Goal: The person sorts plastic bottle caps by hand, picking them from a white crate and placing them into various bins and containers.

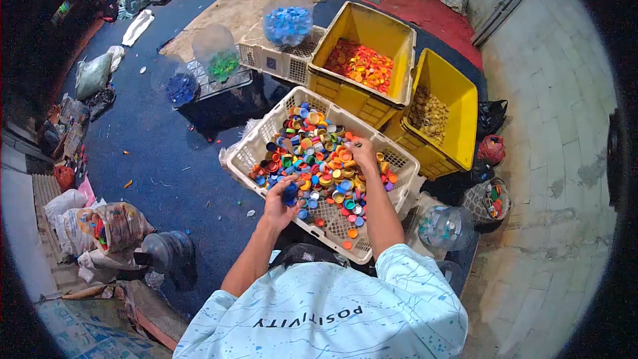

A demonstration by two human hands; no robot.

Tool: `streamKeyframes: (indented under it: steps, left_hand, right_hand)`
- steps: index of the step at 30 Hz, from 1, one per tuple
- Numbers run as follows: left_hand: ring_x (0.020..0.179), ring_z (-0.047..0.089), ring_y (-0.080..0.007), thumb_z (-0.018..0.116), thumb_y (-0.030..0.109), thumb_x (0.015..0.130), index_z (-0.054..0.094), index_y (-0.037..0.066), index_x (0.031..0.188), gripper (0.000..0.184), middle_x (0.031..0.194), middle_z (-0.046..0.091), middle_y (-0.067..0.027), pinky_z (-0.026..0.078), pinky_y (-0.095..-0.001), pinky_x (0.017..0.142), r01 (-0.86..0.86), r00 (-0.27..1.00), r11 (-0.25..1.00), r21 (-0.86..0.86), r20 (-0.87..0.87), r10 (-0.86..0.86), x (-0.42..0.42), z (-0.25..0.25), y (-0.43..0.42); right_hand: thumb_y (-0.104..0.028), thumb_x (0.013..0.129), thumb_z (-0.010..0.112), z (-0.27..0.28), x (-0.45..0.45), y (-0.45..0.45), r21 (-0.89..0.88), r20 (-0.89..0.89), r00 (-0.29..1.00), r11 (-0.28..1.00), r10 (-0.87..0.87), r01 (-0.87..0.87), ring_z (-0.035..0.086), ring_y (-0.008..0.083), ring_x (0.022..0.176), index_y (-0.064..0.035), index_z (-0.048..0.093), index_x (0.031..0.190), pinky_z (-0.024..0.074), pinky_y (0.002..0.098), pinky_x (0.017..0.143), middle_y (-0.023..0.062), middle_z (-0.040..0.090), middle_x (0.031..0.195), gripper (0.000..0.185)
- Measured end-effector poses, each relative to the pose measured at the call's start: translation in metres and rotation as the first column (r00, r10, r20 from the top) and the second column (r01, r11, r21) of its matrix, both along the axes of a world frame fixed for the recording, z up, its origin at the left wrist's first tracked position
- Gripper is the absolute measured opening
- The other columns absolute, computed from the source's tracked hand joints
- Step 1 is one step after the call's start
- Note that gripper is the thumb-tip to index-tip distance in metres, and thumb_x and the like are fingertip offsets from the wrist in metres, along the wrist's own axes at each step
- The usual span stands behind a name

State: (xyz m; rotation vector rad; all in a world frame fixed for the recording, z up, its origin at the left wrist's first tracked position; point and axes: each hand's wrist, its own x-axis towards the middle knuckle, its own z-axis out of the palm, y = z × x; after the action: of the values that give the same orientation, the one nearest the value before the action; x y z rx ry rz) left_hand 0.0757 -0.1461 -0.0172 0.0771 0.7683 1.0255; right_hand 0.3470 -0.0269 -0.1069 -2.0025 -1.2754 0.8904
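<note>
A white plastic crate [256, 187] with slatted sides sits in front of me, with a heap of mixed bottle caps [312, 153] in many colours inside. At the crate's near left side, my left hand [279, 207] has its fingers curled around a dark blue bottle cap [290, 194]. Over the right part of the heap, my right hand [362, 154] has thumb and fingers drawn together. What lies between those fingertips, if anything, is too small to make out. Orange caps [345, 155] lie just beside it.
Behind the crate stand a yellow bin [362, 16] of red and orange caps and another yellow bin [458, 103] of pale caps. Clear containers hold light blue caps [287, 25], green caps [222, 65] and dark blue caps [181, 88]. Sacks [109, 226] lie left; a large bottle [445, 227] lies right.
</note>
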Motion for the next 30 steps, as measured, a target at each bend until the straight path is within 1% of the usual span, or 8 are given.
streamKeyframes:
  steps: [3, 7, 12, 16, 18, 21, 24, 30]
  left_hand:
    - [0.076, 0.059, -0.0202, 0.053, 0.028, 0.086, 0.057, 0.008, 0.11, 0.032, 0.099, 0.062, -0.0095, 0.049, -0.0341, 0.065, 0.027, 0.997, 0.999, 0.026, 0.071, -0.028, 0.004, -0.01, 0.0]
    - [0.078, 0.059, -0.0224, 0.045, 0.028, 0.089, 0.055, 0.005, 0.115, 0.036, 0.104, 0.063, -0.0099, 0.048, -0.0362, 0.065, 0.026, 0.996, 1.0, -0.016, 0.08, -0.024, 0.02, -0.01, 0.002]
    - [0.079, 0.059, -0.0206, 0.039, 0.024, 0.092, 0.05, 0.006, 0.125, 0.039, 0.105, 0.061, -0.0052, 0.048, -0.034, 0.064, 0.043, 0.993, 0.999, 0.026, 0.108, -0.046, 0.035, 0.005, 0.003]
    - [0.08, 0.06, -0.0187, 0.045, 0.027, 0.094, 0.042, 0.004, 0.131, 0.044, 0.132, 0.052, -0.0115, 0.051, -0.031, 0.066, 0.028, 0.993, 0.994, 0.11, 0.115, -0.04, 0.037, -0.001, -0.003]
    - [0.085, 0.061, -0.0181, 0.051, 0.027, 0.093, 0.042, 0.006, 0.133, 0.047, 0.135, 0.05, -0.0105, 0.052, -0.0319, 0.068, 0.047, 0.986, 0.983, 0.176, 0.152, -0.074, 0.031, 0.0, -0.007]
    - [0.086, 0.062, -0.0164, 0.053, 0.026, 0.092, 0.045, 0.008, 0.131, 0.044, 0.125, 0.058, -0.0079, 0.054, -0.0322, 0.068, 0.038, 0.993, 0.979, 0.202, 0.103, -0.059, 0.02, 0.0, -0.016]
    - [0.085, 0.064, -0.0173, 0.056, 0.028, 0.091, 0.048, 0.008, 0.127, 0.041, 0.111, 0.063, -0.0034, 0.054, -0.0331, 0.066, -0.069, 0.994, 0.987, 0.148, 0.09, 0.056, 0.004, 0.011, -0.034]
    - [0.084, 0.063, -0.0168, 0.048, 0.032, 0.096, 0.051, 0.011, 0.121, 0.033, 0.11, 0.062, -0.0041, 0.053, -0.0357, 0.067, -0.218, 0.976, 0.969, 0.114, 0.047, 0.214, -0.045, 0.014, -0.065]
  right_hand:
    - [-0.022, 0.081, 0.071, 0.004, 0.005, -0.013, -0.094, -0.389, 0.908, 0.987, -0.158, 0.132, 0.056, 0.0134, 0.058, -0.0068, 0.064, 0.077, 0.0438, 0.0297, 0.051, 0.0035, 0.062, 0.069, 0.017]
    - [-0.025, 0.088, 0.065, 0.021, 0.005, -0.036, -0.098, -0.794, 0.591, 0.989, -0.146, 0.112, 0.049, 0.0041, 0.051, -0.0116, 0.057, 0.089, 0.0416, 0.0218, 0.046, -0.0055, 0.053, 0.066, 0.016]
    - [-0.029, 0.089, 0.064, 0.047, -0.001, -0.068, -0.105, -0.96, 0.245, 0.986, -0.135, 0.133, 0.047, 0.0058, 0.054, -0.0103, 0.057, 0.096, 0.0401, 0.0226, 0.049, -0.0022, 0.06, 0.08, 0.021]
    - [-0.031, 0.088, 0.063, 0.082, -0.019, -0.094, -0.071, -0.995, 0.065, 0.992, -0.077, 0.101, 0.046, 0.0094, 0.054, -0.0083, 0.058, 0.104, 0.0396, 0.0271, 0.051, 0.0015, 0.063, 0.088, 0.028]
    - [-0.026, 0.087, 0.064, 0.072, -0.024, -0.1, -0.047, -0.991, -0.124, 0.998, -0.043, 0.032, 0.047, 0.0108, 0.054, -0.0085, 0.058, 0.103, 0.0393, 0.0281, 0.051, 0.0035, 0.064, 0.091, 0.024]
    - [-0.024, 0.087, 0.061, 0.089, -0.05, -0.111, -0.091, -0.99, -0.119, 0.993, -0.082, 0.071, 0.048, 0.0132, 0.056, -0.008, 0.06, 0.1, 0.039, 0.0283, 0.052, 0.0069, 0.061, 0.084, 0.021]
    - [-0.024, 0.088, 0.054, 0.092, -0.078, -0.116, -0.152, -0.961, -0.223, 0.985, -0.167, -0.079, 0.05, 0.0164, 0.058, -0.0075, 0.059, 0.099, 0.0419, 0.0309, 0.054, 0.0112, 0.063, 0.092, 0.02]
    - [-0.024, 0.089, 0.049, 0.101, -0.152, -0.128, -0.143, -0.99, 0.028, 0.969, -0.14, -0.202, 0.059, 0.0197, 0.071, -0.0058, 0.057, 0.115, 0.0502, 0.0342, 0.063, 0.0095, 0.065, 0.095, 0.034]
